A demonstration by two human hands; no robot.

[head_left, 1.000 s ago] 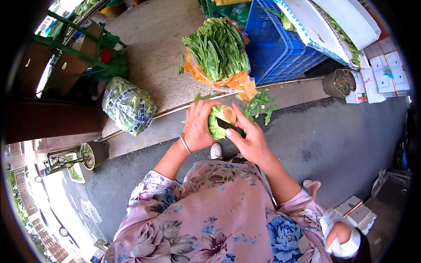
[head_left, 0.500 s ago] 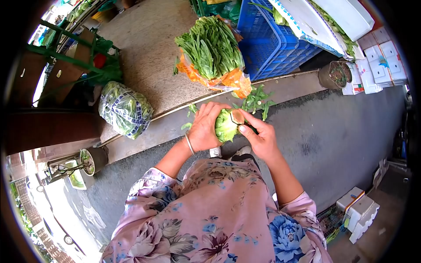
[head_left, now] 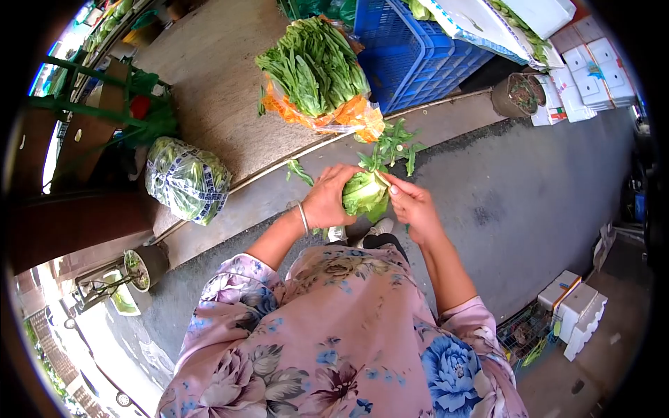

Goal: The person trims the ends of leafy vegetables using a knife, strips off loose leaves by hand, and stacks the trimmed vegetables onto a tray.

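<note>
My left hand (head_left: 329, 198), with a bangle at its wrist, is wrapped round the left side of a leafy green head of lettuce (head_left: 364, 194). At the lettuce's upper right, my right hand (head_left: 412, 203) has thumb and fingers pinched together at the base of a leaf. The knife is mostly hidden by my right hand. Loose leaves (head_left: 395, 145) lie on the ledge just beyond the lettuce. Past them, a pile of long green leafy vegetables (head_left: 317, 68) rests on an orange and clear plastic bag (head_left: 361, 115).
A wrapped bundle of greens (head_left: 187, 180) sits on the ledge at left. Blue crates (head_left: 418, 59) stand at upper right, near a pot (head_left: 516, 95) and white foam boxes (head_left: 599, 73). Another pot (head_left: 146, 267) is at lower left; a white box (head_left: 577, 306) is at lower right.
The lettuce has turned in my left hand, so its cut base no longer faces up. My right hand has shifted to a leaf, and the knife blade is no longer visible. The view has shifted.
</note>
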